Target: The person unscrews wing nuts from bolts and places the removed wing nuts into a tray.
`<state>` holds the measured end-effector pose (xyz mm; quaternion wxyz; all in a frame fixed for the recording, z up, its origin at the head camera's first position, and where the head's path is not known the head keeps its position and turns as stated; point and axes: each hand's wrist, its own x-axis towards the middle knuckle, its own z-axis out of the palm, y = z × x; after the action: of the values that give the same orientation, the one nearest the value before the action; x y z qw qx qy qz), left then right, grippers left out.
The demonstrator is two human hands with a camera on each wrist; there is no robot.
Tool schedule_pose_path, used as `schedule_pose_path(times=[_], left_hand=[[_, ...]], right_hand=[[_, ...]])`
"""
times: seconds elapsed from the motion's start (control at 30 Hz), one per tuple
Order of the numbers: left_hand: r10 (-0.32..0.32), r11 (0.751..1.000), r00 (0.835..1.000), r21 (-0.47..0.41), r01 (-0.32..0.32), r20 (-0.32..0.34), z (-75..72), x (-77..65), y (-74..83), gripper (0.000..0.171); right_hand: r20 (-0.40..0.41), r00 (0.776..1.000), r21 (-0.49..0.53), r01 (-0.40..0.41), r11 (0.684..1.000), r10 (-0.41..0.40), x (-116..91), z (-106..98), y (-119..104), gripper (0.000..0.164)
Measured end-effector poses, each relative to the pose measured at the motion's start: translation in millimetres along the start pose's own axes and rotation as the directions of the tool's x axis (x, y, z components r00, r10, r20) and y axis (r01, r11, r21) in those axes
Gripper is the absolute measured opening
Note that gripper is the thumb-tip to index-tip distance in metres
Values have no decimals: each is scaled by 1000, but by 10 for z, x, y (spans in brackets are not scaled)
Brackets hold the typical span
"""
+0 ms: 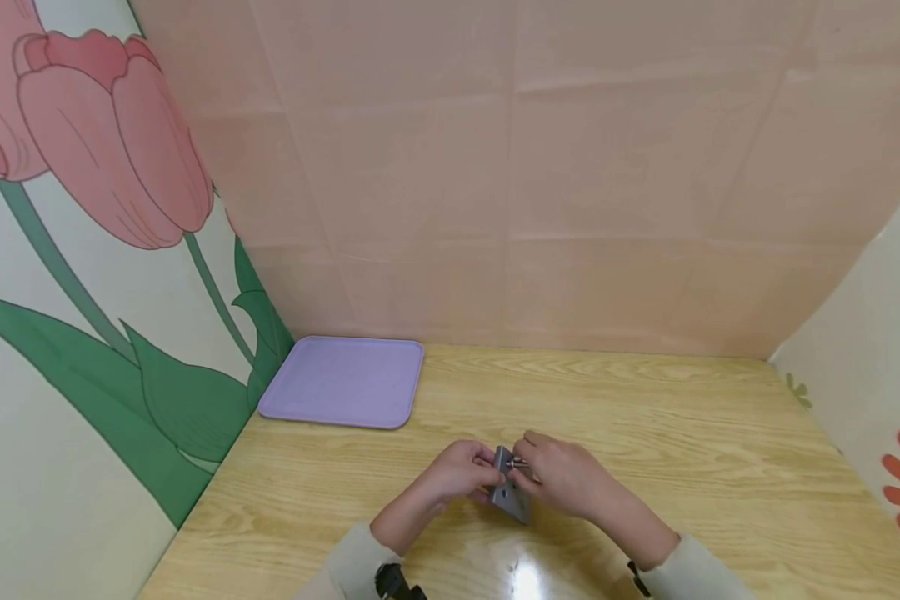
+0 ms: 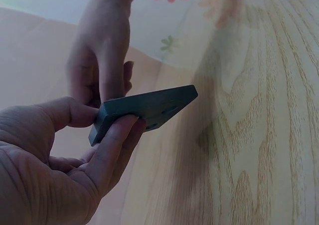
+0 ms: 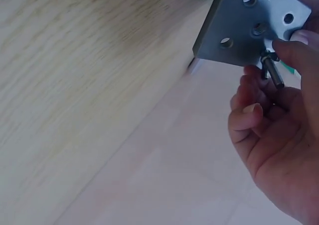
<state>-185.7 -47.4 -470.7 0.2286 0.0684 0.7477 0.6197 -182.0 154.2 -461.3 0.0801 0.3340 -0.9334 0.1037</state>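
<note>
My left hand [image 1: 461,472] grips one end of a thick grey metal plate [image 1: 512,502], thumb on one face and fingers on the other. In the right wrist view the plate [image 3: 234,33] shows several round holes. A small threaded bolt [image 3: 273,73] sticks out from the plate's face near its edge, with a nut-like collar around it. My right hand [image 1: 566,477] pinches at this bolt between thumb and fingers. The plate is held tilted above the table. In the left wrist view the right hand [image 2: 107,60] is partly hidden behind the plate.
A purple tray [image 1: 341,382] lies at the back left of the wood-grain table [image 1: 615,400]. A pinkish cloth [image 1: 510,167] hangs behind the table. Walls with painted flowers stand at the left and right. Dark straps [image 1: 396,582] sit on both wrists.
</note>
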Motion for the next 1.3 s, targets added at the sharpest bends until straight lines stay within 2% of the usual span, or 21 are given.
schedule_pose_path(times=[0.2,0.37,0.53,0.73,0.9,1.03,1.17,1.3], left_hand=[[4,1000,1000,-2,-4,-3,-8,3,-1,19],[-1,1000,1000,8,1,-8,-16,7,-11,20],[3,1000,1000,14,-3,-7,-17,6,-20,20],[5,1000,1000,16,-5,-9,-17,-7,-13,20],[6,1000,1000,17,-5,-7,-23,-10,3,19],[8,1000,1000,23,-8,-7,-32,-14,14,18],[12,1000,1000,19,-12,-11,-33,-13,10,19],[14,1000,1000,17,-14,-19,-20,-4,-8,20]], right_hand=[[-99,984,-167,132,977,-150,-6,10,24,25],[-131,966,-260,182,948,-221,-13,16,36,26],[-143,959,-284,196,939,-244,-19,16,29,26],[-150,962,-240,187,953,-226,-29,22,25,24],[-109,984,-90,129,988,-138,-35,12,8,18],[-66,998,47,-5,999,8,-17,-12,-24,17],[-27,983,154,-176,972,182,8,-30,-56,35],[38,957,218,-287,933,286,15,-42,-87,47]])
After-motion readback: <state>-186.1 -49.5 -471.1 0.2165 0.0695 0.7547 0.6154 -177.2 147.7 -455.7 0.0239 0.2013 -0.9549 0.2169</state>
